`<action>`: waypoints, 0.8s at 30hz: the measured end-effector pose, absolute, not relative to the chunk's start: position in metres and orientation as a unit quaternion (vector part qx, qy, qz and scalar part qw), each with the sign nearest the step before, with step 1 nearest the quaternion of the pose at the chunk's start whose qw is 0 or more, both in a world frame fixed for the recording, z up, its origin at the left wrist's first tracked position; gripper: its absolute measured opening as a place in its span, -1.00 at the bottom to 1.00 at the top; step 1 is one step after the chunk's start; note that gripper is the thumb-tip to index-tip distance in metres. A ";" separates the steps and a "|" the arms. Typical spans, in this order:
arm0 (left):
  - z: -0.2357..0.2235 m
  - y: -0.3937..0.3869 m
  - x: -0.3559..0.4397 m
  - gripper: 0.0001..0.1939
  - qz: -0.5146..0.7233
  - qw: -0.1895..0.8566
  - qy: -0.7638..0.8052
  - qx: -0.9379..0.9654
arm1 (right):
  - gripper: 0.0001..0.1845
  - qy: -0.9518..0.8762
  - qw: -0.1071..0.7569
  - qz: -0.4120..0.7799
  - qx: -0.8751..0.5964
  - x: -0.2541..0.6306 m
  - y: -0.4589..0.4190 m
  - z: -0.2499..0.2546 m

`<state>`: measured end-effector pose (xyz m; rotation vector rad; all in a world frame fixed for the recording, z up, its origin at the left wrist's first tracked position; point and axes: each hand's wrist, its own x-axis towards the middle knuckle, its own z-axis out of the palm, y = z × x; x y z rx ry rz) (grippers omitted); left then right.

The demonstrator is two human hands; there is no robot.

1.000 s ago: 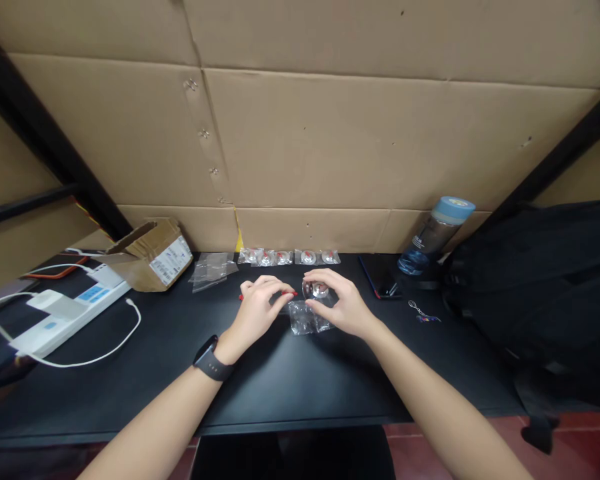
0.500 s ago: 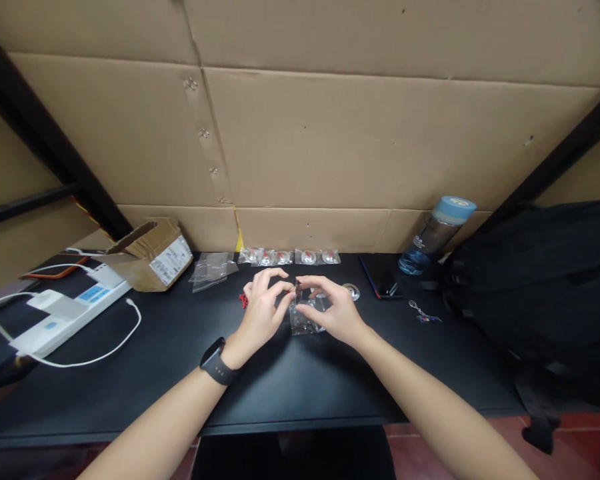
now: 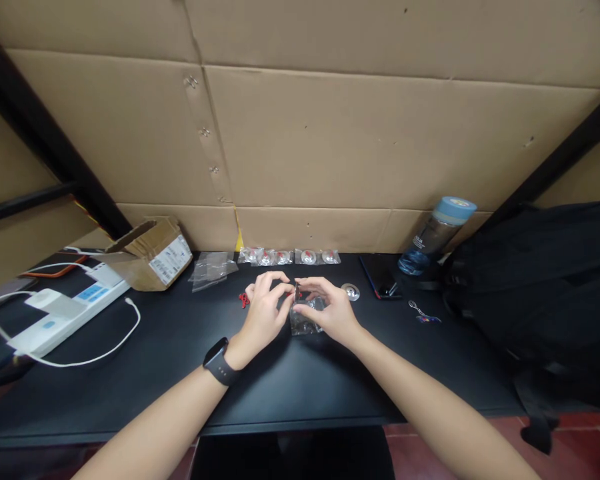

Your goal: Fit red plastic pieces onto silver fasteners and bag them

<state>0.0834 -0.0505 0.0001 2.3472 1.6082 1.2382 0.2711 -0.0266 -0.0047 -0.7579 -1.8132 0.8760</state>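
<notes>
My right hand (image 3: 334, 308) grips a shiny round metal disc (image 3: 297, 292) by its rim, turned nearly edge-on. Against the disc's left side, my left hand (image 3: 266, 305) pinches a small red piece, mostly hidden by the fingertips. A clear plastic bag (image 3: 305, 323) lies on the black desk just below both hands. Several small red pieces (image 3: 244, 301) sit left of my left hand. Another metal disc (image 3: 351, 292) rests flat, right of my right hand.
Bagged discs with red centres (image 3: 308, 257) line the back. To the left are flat plastic bags (image 3: 214, 268), a cardboard box (image 3: 153, 257) and a power strip (image 3: 75, 310). On the right stand a phone (image 3: 380, 277), keychain (image 3: 424, 313), bottle (image 3: 427, 237) and black backpack (image 3: 545, 293).
My right hand has brought the disc left and turned it edge-on, meeting the red piece in my left hand. The loose disc and more of the red pieces have come into sight.
</notes>
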 end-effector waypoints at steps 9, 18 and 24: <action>-0.001 -0.050 0.081 -0.91 0.413 -0.005 0.511 0.754 | -0.87 -0.832 0.389 0.232 -0.321 0.283 -0.025 0.015; 0.006 -0.051 0.080 -0.82 0.410 0.096 0.478 0.771 | -0.92 -0.858 0.336 0.205 -0.329 0.288 -0.019 0.006; -0.003 -0.048 0.082 -0.80 0.309 0.112 0.464 0.822 | -0.88 -0.863 0.318 0.213 -0.330 0.296 -0.013 0.007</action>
